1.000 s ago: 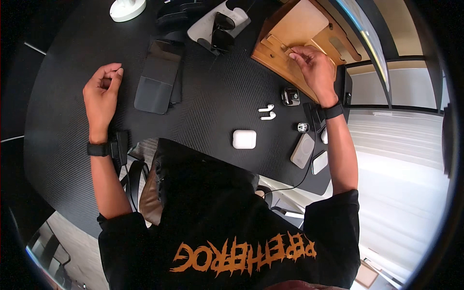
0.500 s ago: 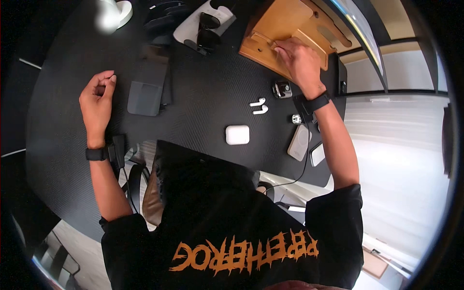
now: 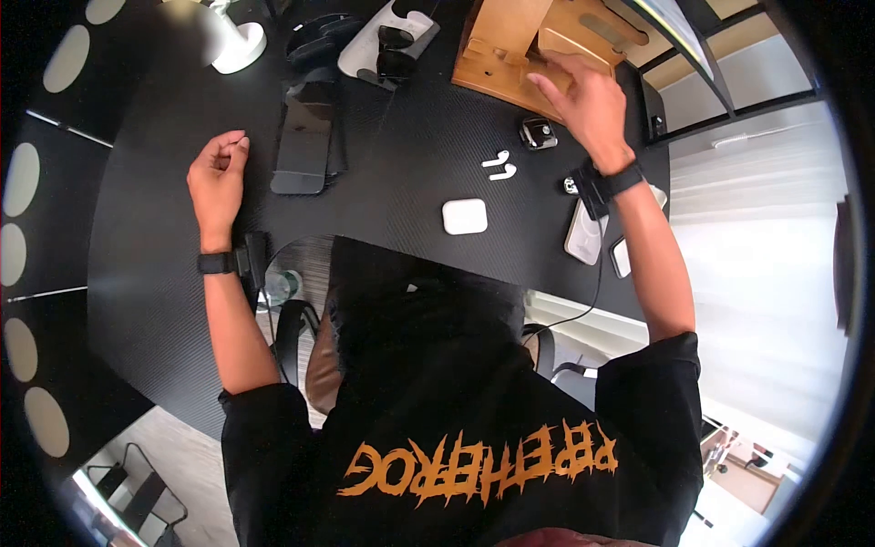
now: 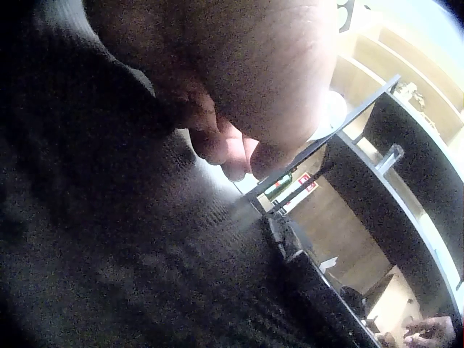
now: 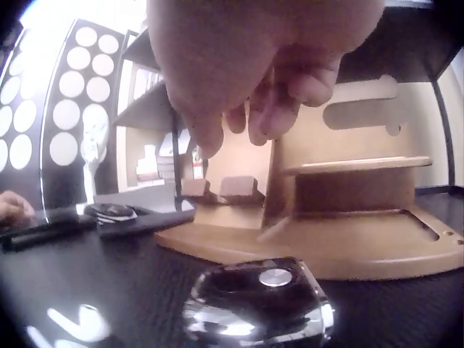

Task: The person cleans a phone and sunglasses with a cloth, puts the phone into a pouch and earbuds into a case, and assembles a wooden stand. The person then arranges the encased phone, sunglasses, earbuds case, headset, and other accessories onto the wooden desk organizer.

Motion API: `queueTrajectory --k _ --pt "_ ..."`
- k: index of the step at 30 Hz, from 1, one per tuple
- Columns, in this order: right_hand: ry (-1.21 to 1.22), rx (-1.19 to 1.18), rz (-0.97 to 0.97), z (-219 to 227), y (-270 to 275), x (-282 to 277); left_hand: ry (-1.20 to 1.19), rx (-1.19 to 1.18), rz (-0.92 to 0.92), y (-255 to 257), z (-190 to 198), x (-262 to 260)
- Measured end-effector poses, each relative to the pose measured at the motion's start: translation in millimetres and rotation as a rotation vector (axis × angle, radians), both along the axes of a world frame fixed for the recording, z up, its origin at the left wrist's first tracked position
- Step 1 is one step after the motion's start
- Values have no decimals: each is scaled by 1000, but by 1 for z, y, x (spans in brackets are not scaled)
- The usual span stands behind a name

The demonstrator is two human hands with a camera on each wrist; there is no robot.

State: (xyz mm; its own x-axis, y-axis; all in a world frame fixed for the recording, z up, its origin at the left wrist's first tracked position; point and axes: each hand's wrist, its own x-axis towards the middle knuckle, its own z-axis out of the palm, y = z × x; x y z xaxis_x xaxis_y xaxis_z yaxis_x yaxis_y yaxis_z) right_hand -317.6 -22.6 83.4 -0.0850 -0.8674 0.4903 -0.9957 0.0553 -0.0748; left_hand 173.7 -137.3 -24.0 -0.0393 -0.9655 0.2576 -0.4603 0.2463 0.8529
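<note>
Wooden stand (image 3: 497, 77), warm brown, at 1 o'clock from the white case (image 3: 465, 217), its base on the black desk (image 3: 392, 182). Our right hand (image 3: 594, 108) is at the stand, thumb set apart from loosely bent fingers, nothing seen between them; whether a fingertip brushes the wood, we cannot tell. Our left hand (image 3: 216, 193) lies near 9 o'clock, fingers loosely curled, thumb close to the forefinger; no object visible in it, and we cannot tell whether the tips meet. Handling, by our judgement: stiff, moderately heavy, smooth enough to slide a little under dry fingers; the small lip blocks (image 5: 241, 188) and thin shelf (image 5: 362, 165) look the likeliest parts to chip or strain. Best hold: low on the thick base, one hand at each end, rather than by the upright panel (image 3: 512, 27). Edges: the glossy case (image 3: 540, 134) sits just off the base at the stand's 6 o'clock, the earbuds (image 3: 507, 170) beyond it at 7. Black frame (image 3: 714, 82) crowds 3 o'clock. Roomiest side: bare desk towards 8 o'clock, short of the sunglasses (image 3: 396, 64) at 9.
</note>
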Motion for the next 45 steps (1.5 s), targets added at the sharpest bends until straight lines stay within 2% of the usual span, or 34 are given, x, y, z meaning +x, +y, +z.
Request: queueTrajectory --k 2,6,10,13,14,15,19,21,22,24,26,28,29,34,36,40,42,44,45 --pt "-18 -68 22 11 33 7 44 11 -19 0 -1 0" --pt "-360 52 8 25 128 20 1 -4 13 3 6 -1" --pt "-537 114 -59 8 241 20 -39 -44 -6 9 13 -8" --pt "-679 117 -174 -16 316 21 -75 -40 -52 15 20 -17" --pt "-708 109 -267 -24 338 22 -96 -50 -74 18 26 -21" --pt "-738 103 -366 -32 354 24 -110 -65 -103 21 32 -29" --pt "-831 17 -549 -59 401 36 -188 -93 -240 30 58 -74" --pt "-817 -3 -574 -65 407 45 -243 -111 -309 29 74 -101" --pt "-810 -14 -568 -66 406 49 -243 -115 -334 23 75 -114" --pt "-793 5 -562 -58 400 58 -438 -219 -293 6 75 -140" --pt "-795 -22 -529 -53 397 60 -451 -194 -319 -14 67 -159" --pt "-778 -52 -542 -42 393 61 -688 -238 -223 -22 62 -184" --pt "-763 -63 -532 -36 393 60 -733 -171 -209 -20 63 -193" --pt "-745 -93 -591 -17 392 46 -839 -164 -138 -22 54 -217" --pt "-703 -107 -553 -18 386 31 -896 -115 -109 -24 56 -218" --pt "-629 -24 -556 -18 352 -14 -848 -200 -66 -33 47 -209" --pt "-565 -50 -563 -25 327 -48 -765 -267 -138 -50 37 -196" --pt "-504 -67 -561 -34 301 -84 -751 -177 -170 -48 46 -191" --pt "-424 -73 -561 -37 288 -101 -640 -134 -208 -50 45 -187"
